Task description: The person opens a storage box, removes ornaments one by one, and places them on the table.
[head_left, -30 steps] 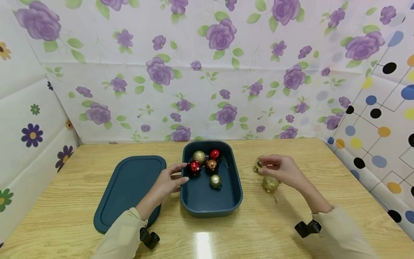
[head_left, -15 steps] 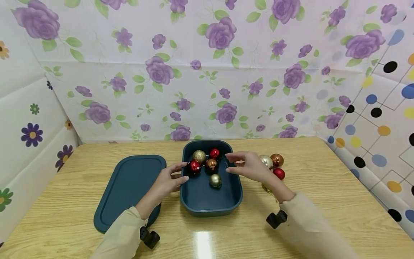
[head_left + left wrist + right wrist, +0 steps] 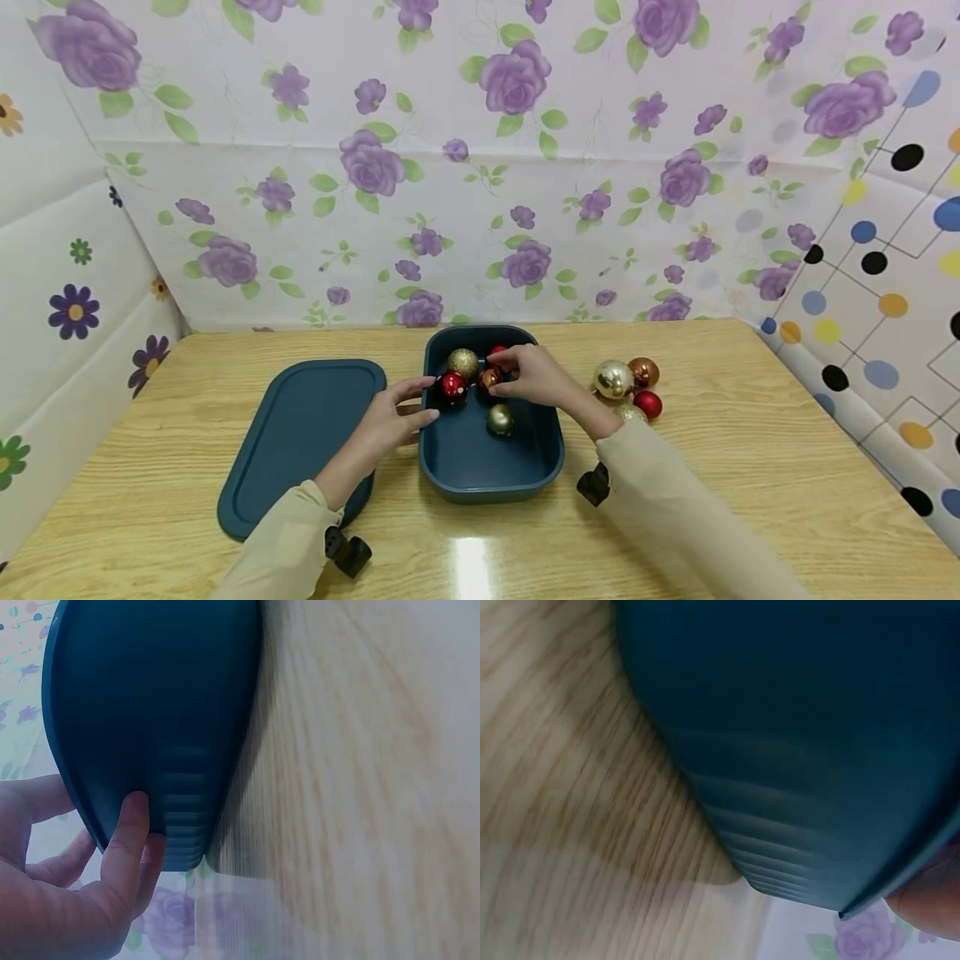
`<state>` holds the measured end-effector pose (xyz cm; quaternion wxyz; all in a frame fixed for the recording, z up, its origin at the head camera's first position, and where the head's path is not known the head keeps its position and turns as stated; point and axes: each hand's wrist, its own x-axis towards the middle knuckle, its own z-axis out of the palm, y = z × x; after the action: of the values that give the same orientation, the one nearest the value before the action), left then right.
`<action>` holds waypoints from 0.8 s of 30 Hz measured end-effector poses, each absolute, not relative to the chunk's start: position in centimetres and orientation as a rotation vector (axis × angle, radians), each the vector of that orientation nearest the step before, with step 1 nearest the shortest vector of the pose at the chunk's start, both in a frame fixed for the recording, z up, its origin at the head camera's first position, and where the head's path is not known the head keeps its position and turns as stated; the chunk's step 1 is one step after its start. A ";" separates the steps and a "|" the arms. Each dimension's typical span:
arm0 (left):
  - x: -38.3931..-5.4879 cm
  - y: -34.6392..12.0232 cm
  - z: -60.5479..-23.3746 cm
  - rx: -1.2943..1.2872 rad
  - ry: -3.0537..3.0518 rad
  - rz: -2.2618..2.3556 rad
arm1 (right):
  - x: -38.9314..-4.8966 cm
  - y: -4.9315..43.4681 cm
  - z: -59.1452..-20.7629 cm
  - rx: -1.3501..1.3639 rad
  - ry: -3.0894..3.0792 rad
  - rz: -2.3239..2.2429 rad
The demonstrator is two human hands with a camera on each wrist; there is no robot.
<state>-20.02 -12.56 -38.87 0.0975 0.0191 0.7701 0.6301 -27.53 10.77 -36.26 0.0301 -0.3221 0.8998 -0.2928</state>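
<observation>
A dark blue storage box (image 3: 491, 492) stands on the table with several Christmas baubles in it. My left hand (image 3: 390, 421) holds its left wall, with digits at the rim and fingers against the outside in the left wrist view. Inside the box, my right hand (image 3: 536, 375) has thumb and fingertips around a copper bauble (image 3: 491, 378). Beside that one are a shiny red bauble (image 3: 452, 387) and a glittery gold bauble (image 3: 462, 362). A second red bauble (image 3: 497, 353) is partly covered by my right fingers. Nearer the front lies a matte gold bauble (image 3: 500, 419).
Left of the box lies its dark blue lid (image 3: 300, 442) on the wooden table (image 3: 675, 500). To the right sit a shiny gold bauble (image 3: 612, 379), a copper one (image 3: 643, 372), a red one (image 3: 648, 405) and a glittery gold one partly behind my sleeve.
My right hand has come left from the loose baubles on the table, over the box's right rim, to the copper bauble inside. My left hand has stayed at the box.
</observation>
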 end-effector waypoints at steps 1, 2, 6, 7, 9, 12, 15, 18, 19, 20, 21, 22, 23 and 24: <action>-20.0 -12.6 -38.8 0.062 2.279 1.865 | -27.7 10.6 -36.3 -1.006 2.785 -0.876; -20.0 -12.5 -38.8 0.059 2.277 1.868 | -27.8 10.4 -36.4 -1.019 2.795 -0.851; -20.0 -12.6 -38.7 0.066 2.278 1.867 | -28.0 9.9 -36.7 -1.059 2.870 -0.729; -20.0 -12.6 -38.7 0.068 2.280 1.866 | -28.1 9.8 -36.8 -1.069 2.888 -0.705; -20.0 -12.6 -38.8 0.069 2.280 1.866 | -28.1 9.7 -37.0 -1.078 2.912 -0.675; -20.0 -12.6 -38.9 0.063 2.278 1.865 | -28.2 9.6 -37.2 -1.107 2.932 -0.649; -20.1 -12.5 -38.9 0.056 2.277 1.869 | -28.3 9.5 -37.4 -1.130 2.945 -0.624; -20.1 -12.5 -38.9 0.056 2.278 1.870 | -28.4 9.5 -37.4 -1.140 2.956 -0.602; -20.1 -12.5 -38.9 0.056 2.280 1.871 | -28.4 9.4 -37.5 -1.143 2.960 -0.595; -20.1 -12.5 -38.9 0.053 2.281 1.869 | -28.4 9.4 -37.5 -1.148 2.964 -0.590; -20.1 -12.5 -38.9 0.052 2.282 1.868 | -28.3 9.4 -37.5 -1.149 2.969 -0.586; -20.1 -12.5 -38.9 0.054 2.284 1.866 | -28.3 9.4 -37.5 -1.152 2.972 -0.584; -20.1 -12.5 -38.8 0.055 2.285 1.865 | -28.3 9.4 -37.5 -1.156 2.975 -0.583; -20.1 -12.5 -38.8 0.052 2.285 1.866 | -28.3 9.4 -37.5 -1.158 2.977 -0.582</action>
<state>-20.06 -12.46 -38.79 0.0953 0.0176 0.7709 0.6296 -28.32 9.45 -37.52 -0.0529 -0.3562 0.9156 -0.1789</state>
